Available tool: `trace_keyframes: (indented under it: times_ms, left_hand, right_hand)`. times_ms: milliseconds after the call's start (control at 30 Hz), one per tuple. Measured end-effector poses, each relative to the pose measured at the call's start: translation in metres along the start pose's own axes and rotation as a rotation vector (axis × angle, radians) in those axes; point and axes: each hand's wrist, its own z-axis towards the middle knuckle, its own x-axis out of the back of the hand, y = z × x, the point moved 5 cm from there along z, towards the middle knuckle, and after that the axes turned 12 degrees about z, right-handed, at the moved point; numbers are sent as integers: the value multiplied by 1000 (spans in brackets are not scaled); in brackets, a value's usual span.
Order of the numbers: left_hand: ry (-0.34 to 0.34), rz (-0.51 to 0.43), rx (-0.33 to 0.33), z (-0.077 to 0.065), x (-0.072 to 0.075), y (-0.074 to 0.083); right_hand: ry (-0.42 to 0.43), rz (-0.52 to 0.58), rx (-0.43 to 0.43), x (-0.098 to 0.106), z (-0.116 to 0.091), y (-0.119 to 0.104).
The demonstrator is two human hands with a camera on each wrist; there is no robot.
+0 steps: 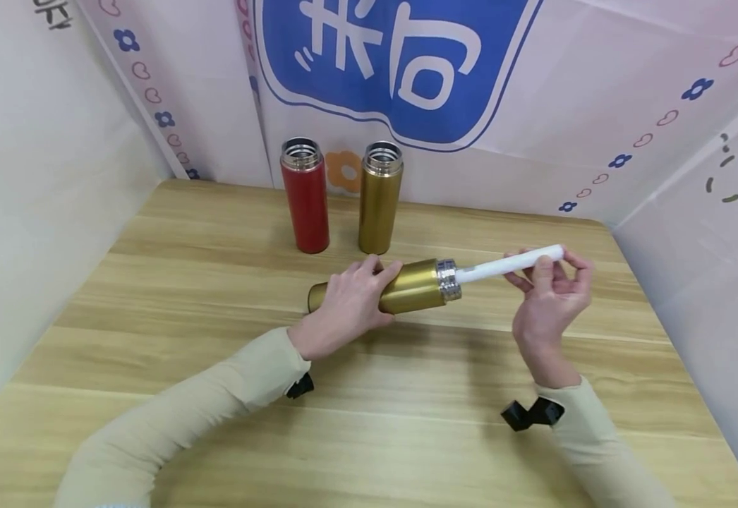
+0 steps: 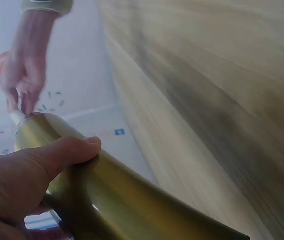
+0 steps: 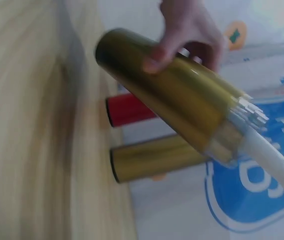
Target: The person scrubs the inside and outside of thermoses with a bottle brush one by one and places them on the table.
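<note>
My left hand (image 1: 351, 300) grips a gold vacuum flask (image 1: 415, 286) around its body and holds it on its side, tilted, above the table. The flask's silver threaded mouth (image 1: 449, 281) points right, with no lid on it. A slim white rod (image 1: 502, 267) runs into that mouth, and its inner end is hidden inside the flask. My right hand (image 1: 548, 307) pinches the rod's outer end between thumb and fingers. In the left wrist view my left thumb (image 2: 77, 150) lies across the gold body. The right wrist view shows the white rod (image 3: 271, 157) entering the flask mouth.
A red flask (image 1: 306, 204) and a second gold flask (image 1: 381, 204) stand upright and lidless towards the back of the wooden table (image 1: 382, 430). Behind them hangs a printed white cloth (image 1: 521, 176), with pale walls at both sides.
</note>
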Motion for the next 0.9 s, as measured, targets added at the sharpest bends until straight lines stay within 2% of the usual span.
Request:
trace_keyframes:
  times_ms: [100, 233, 567, 900]
  left_hand:
    - [-8, 21, 11, -2, 1, -6]
    - [-1, 5, -4, -4, 4, -10]
    - [5, 23, 0, -12, 4, -23]
    - [21, 31, -20, -13, 7, -24]
  right_hand:
    - [46, 38, 20, 5, 11, -11]
    - [88, 38, 24, 10, 18, -20]
    - [144, 33, 45, 18, 35, -37]
    - [176, 62, 47, 21, 44, -45]
